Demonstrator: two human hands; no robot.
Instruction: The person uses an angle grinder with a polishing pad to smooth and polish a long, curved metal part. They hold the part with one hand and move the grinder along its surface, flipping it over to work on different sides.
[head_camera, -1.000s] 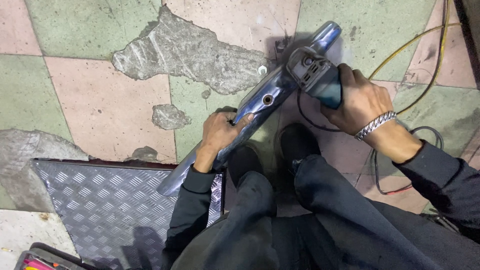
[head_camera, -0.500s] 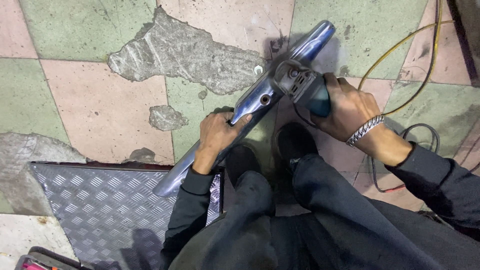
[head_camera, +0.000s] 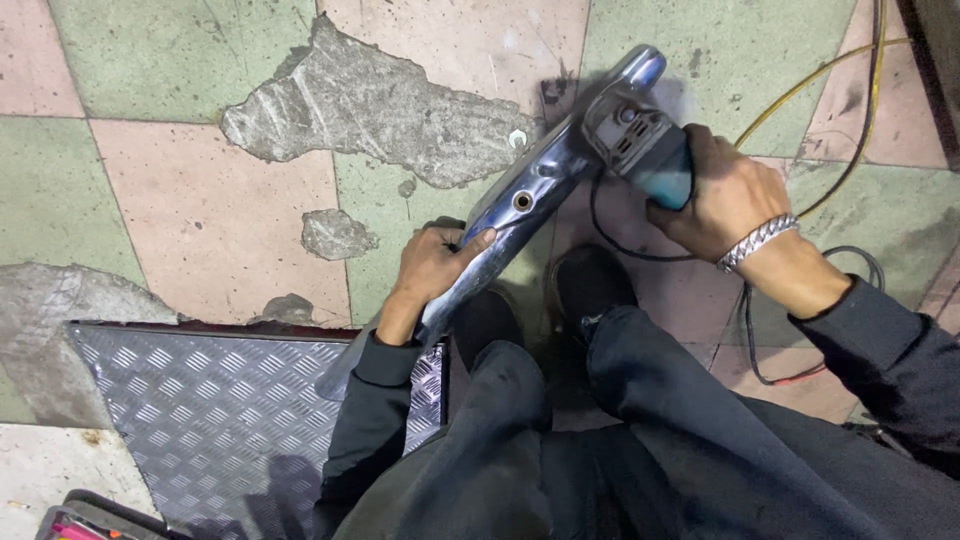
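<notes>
From the head camera, looking straight down, your left hand (head_camera: 432, 268) is wrapped around the middle of a long, curved, shiny metal part (head_camera: 520, 205), fingers curled over its upper edge and thumb pressed along its face, so the grip is closed tight on it. That metal part runs diagonally from beside the checker plate (head_camera: 200, 420) at lower left up to the right, where its rounded tip sits over the green tile; a small round hole shows in it just above your left thumb. Your right hand (head_camera: 722, 195) is closed around the teal body of an angle grinder (head_camera: 640, 145), whose dark head rests against the upper end of the metal part. A silver chain bracelet (head_camera: 758, 240) circles your right wrist. A black cable (head_camera: 620, 235) loops from the grinder down toward your dark shoes (head_camera: 590, 285), which stand on the tiled floor (head_camera: 200, 210) just under the part. A yellow cable (head_camera: 830, 70) curves across the tiles at upper right. A patch of bare grey cement (head_camera: 370, 105) breaks the tiles beside the part's upper half.
</notes>
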